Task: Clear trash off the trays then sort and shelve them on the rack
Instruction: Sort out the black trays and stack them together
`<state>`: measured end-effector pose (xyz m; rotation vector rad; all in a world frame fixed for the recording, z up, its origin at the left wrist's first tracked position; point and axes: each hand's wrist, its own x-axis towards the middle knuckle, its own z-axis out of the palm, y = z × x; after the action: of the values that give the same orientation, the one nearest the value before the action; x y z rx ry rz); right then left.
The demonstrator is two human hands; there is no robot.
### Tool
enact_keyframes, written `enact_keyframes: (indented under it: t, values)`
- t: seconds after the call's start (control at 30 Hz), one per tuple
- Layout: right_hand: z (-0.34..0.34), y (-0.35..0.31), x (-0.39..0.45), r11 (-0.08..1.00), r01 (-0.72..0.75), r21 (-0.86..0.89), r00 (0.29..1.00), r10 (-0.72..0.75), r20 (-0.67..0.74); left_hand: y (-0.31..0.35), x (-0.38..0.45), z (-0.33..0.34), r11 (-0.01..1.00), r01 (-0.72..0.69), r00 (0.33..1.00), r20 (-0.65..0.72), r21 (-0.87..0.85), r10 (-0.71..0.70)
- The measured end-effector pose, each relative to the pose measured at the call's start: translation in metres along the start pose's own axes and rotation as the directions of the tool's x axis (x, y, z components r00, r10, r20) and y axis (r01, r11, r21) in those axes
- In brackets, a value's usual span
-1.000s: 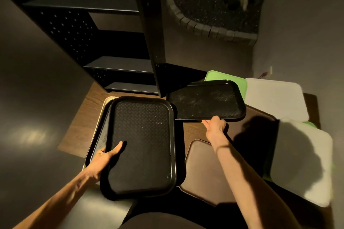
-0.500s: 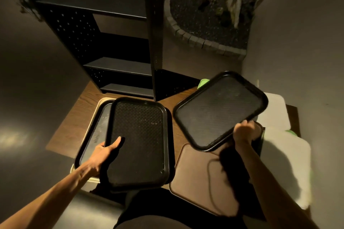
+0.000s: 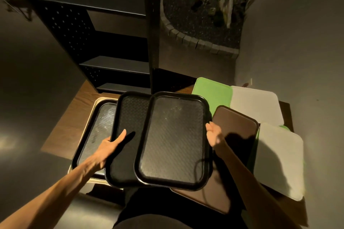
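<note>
My right hand grips the right edge of a black tray, which lies over the right part of a second black tray. My left hand holds that second tray by its left edge, thumb on top. Under them, on the left, a third black tray rests in a beige tray. On the right of the wooden table lie brown, green and white trays. The black rack stands behind, its shelves bare.
Another white tray lies at the far right, and a second brown tray sticks out below the black ones. A brick-edged planter with plants sits on the floor behind the table, right of the rack.
My right hand has swung its black tray left and down, from tilted above the brown tray to lying over the tray in my left hand. The green tray is uncovered.
</note>
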<state>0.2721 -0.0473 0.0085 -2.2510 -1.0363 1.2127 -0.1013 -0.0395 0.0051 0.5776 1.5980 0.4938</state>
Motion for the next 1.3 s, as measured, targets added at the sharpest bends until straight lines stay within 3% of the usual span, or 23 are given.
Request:
enact_keyframes:
  t: [0.17, 0.43, 0.5, 0.57, 0.7, 0.8, 0.9, 1.03, 1.13, 1.3]
  values:
    - [0.052, -0.017, -0.016, 0.989, -0.02, 0.144, 1.0, 0.016, 0.023, -0.003, -0.003, -0.01, 0.999, -0.014, 1.0, 0.011, 0.053, 0.013]
    - [0.118, -0.036, -0.035, 0.943, -0.032, 0.33, 0.998, 0.01, 0.068, -0.02, -0.017, -0.034, 0.997, 0.038, 0.989, 0.148, -0.074, -0.027]
    - [0.131, -0.041, -0.031, 0.854, -0.203, 0.479, 0.969, 0.105, 0.223, -0.022, -0.018, -0.044, 0.996, 0.055, 0.988, 0.151, -0.068, -0.045]
    - [0.141, -0.05, -0.032, 0.798, -0.342, 0.497, 0.928, 0.205, 0.31, -0.022, -0.018, -0.055, 0.995, 0.074, 0.988, 0.142, -0.067, -0.064]
    - [0.174, -0.062, -0.039, 0.859, -0.223, 0.46, 0.973, 0.166, 0.162, -0.018, -0.012, -0.084, 0.993, 0.106, 0.957, 0.276, -0.045, -0.09]
    - [0.201, -0.063, -0.045, 0.837, -0.234, 0.494, 0.972, 0.194, 0.131, -0.018, 0.009, -0.109, 0.994, 0.074, 0.946, 0.31, 0.083, -0.097]
    - [0.222, -0.066, -0.051, 0.895, -0.26, 0.363, 0.964, 0.216, 0.157, -0.02, 0.035, -0.127, 0.97, 0.006, 0.994, 0.107, 0.244, -0.033]
    - [0.263, -0.046, -0.027, 0.939, -0.21, 0.273, 0.977, 0.21, 0.03, -0.021, 0.07, -0.146, 0.906, -0.04, 0.996, -0.055, 0.421, 0.069]
    - [0.271, -0.068, -0.034, 0.959, -0.186, 0.216, 0.982, 0.19, 0.003, -0.008, 0.087, -0.157, 0.779, -0.083, 0.985, -0.067, 0.622, 0.158]
    - [0.282, -0.084, -0.028, 0.99, -0.099, -0.098, 0.993, 0.092, -0.073, 0.015, 0.114, -0.168, 0.513, -0.096, 0.982, -0.005, 0.853, 0.191]
